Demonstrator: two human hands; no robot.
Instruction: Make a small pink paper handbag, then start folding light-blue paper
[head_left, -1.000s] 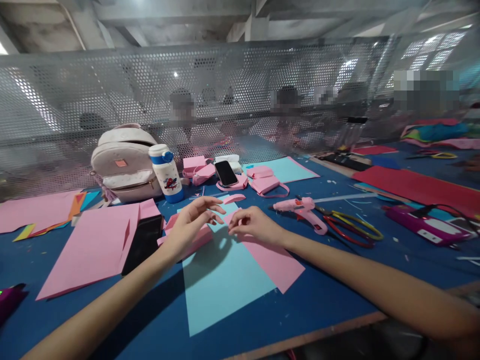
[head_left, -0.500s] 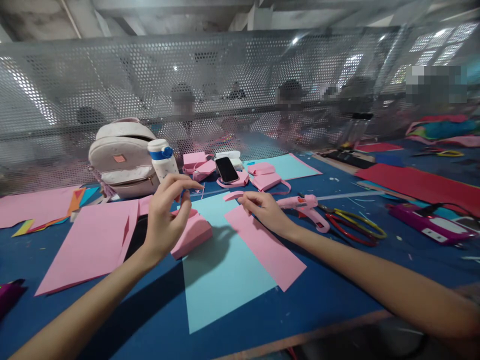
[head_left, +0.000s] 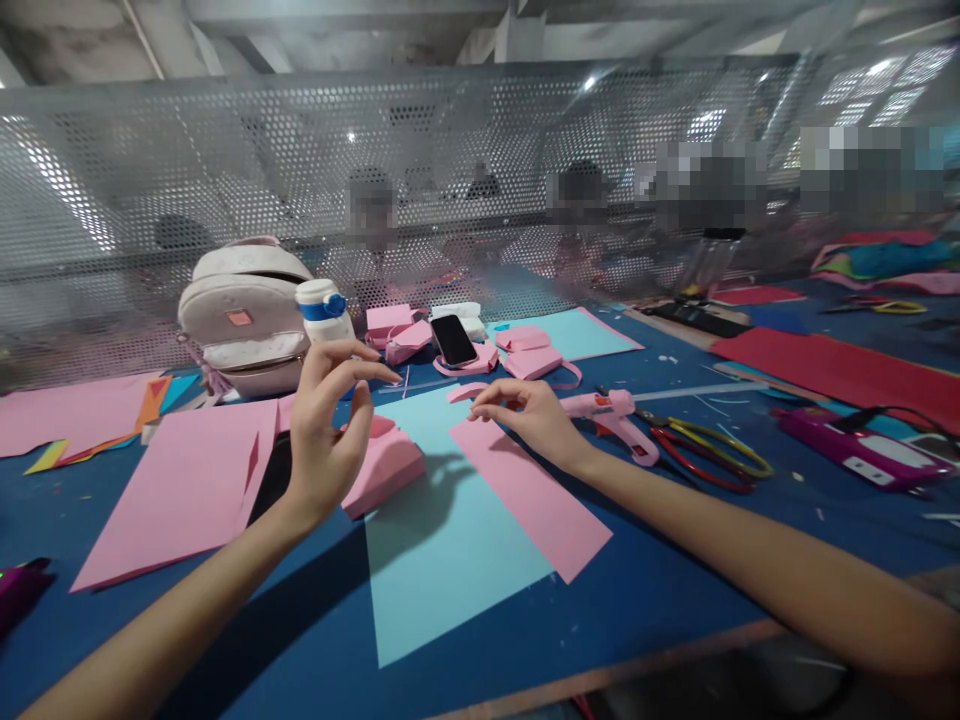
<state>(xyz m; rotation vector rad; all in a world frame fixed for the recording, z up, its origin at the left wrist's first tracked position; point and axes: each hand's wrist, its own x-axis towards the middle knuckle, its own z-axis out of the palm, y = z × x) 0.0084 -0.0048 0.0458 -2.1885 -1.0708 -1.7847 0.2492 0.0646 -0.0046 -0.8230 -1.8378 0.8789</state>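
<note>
Passable between left hand (head_left: 330, 430) and right hand (head_left: 531, 420), low over the light-blue sheet (head_left: 442, 590). Blocked leftward by the pink box (head_left: 391, 470), farther back by bottle (head_left: 325, 324) and backpack (head_left: 244, 340), rightward by glue gun (head_left: 619, 412) and scissors (head_left: 663, 425).

Hands (head_left: 529, 415) apart, right perhaps at strip (head_left: 463, 392)
</note>
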